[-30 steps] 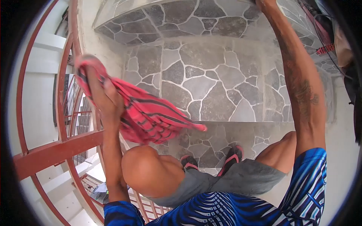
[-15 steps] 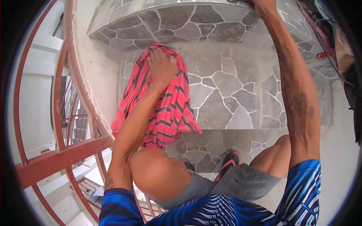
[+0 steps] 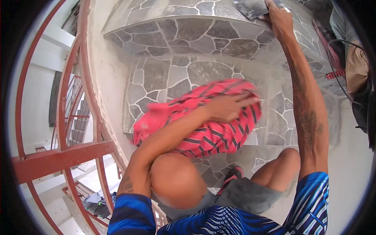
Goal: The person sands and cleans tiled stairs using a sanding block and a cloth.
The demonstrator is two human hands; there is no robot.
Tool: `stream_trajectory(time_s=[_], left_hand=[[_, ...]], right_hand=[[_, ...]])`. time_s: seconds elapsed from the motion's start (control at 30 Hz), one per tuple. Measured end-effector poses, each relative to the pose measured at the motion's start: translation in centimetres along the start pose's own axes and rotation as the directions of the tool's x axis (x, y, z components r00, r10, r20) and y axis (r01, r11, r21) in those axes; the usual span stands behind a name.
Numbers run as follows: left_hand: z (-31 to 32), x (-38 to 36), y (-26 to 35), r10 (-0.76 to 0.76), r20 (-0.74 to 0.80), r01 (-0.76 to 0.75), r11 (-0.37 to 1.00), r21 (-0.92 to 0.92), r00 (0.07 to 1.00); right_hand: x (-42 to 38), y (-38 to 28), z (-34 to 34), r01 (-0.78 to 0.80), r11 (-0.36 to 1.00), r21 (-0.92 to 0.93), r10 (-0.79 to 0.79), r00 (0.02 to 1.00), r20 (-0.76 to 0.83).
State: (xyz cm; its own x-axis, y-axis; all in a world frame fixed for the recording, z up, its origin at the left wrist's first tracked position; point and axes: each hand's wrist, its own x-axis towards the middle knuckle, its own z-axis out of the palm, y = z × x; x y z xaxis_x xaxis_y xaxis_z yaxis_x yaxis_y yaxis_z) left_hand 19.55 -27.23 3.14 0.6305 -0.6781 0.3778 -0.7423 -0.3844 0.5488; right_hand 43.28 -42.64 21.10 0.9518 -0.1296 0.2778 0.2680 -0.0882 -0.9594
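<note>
A striped red and black cloth lies bunched on the stone-patterned step. My left hand rests on its right part, fingers stretched out and a little blurred, pressing the fabric from above. At the top right, my right hand grips the edge of a dark, flat, square-cornered piece with dusty marks, over the upper step. Its far side is cut off by the frame, so its kind cannot be made out.
A reddish-brown metal railing runs down the left side. The higher step's riser stands ahead. At right are a dark cable and a red patterned cord, beside a person's clothed leg. My knee is close to the cloth.
My left hand has swept right and toward me, dragging and turning the cloth across the step. The dark flat piece in my right hand has come into view.
</note>
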Motion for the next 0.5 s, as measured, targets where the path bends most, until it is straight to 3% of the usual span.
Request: stream_trajectory(time_s=[0.03, 0.07, 0.1, 0.13, 0.17, 0.27, 0.37, 0.43, 0.5], left_hand=[[-1.9, -1.5, -0.4, -0.131, -0.031, 0.13, 0.991, -0.037, 0.991], [-4.9, -3.1, -0.7, -0.356, -0.06, 0.348, 0.931, -0.106, 0.933], [-8.0, -4.7, -1.0, -0.561, -0.085, 0.539, 0.82, -0.192, 0.823], [-8.9, -7.5, -2.6, -0.647, -0.27, 0.685, 0.726, 0.07, 0.713], [-8.4, -9.9, -4.1, -0.65, -0.472, 0.801, 0.526, 0.286, 0.595], [-6.6, -9.8, -8.6, -0.605, -0.573, 0.81, 0.229, 0.54, 0.553], [-4.1, -2.4, -8.8, -0.784, -0.417, 0.859, 0.273, 0.433, 0.46], [0.9, 1.9, -9.5, -0.689, -0.477, 0.826, 0.343, 0.448, 0.545], [5.0, 7.3, -7.6, -0.685, -0.409, 0.779, 0.393, 0.489, 0.603]], right_hand=[[-0.2, -0.2, 0.1, 0.002, 1.0, 0.003, -0.002, 1.0, 0.012], [-0.4, -0.4, 0.0, 0.003, 1.0, 0.003, -0.003, 1.0, 0.02], [-0.4, -0.7, 0.1, 0.0, 1.0, 0.002, 0.0, 1.0, -0.001], [-0.6, -0.9, 0.4, -0.006, 1.0, 0.0, 0.006, 1.0, -0.023], [-0.9, -1.0, 0.7, -0.018, 1.0, 0.001, 0.018, 0.999, -0.04], [-1.3, -1.4, 1.0, 0.002, 0.999, -0.033, -0.002, 1.0, -0.008], [-1.2, -1.4, 1.0, -0.006, 0.999, -0.047, 0.006, 1.0, -0.01], [-1.3, -1.2, 0.9, 0.013, 0.998, -0.061, -0.012, 1.0, 0.021], [-1.5, -1.3, 0.7, 0.012, 0.999, -0.052, -0.011, 1.0, 0.017]])
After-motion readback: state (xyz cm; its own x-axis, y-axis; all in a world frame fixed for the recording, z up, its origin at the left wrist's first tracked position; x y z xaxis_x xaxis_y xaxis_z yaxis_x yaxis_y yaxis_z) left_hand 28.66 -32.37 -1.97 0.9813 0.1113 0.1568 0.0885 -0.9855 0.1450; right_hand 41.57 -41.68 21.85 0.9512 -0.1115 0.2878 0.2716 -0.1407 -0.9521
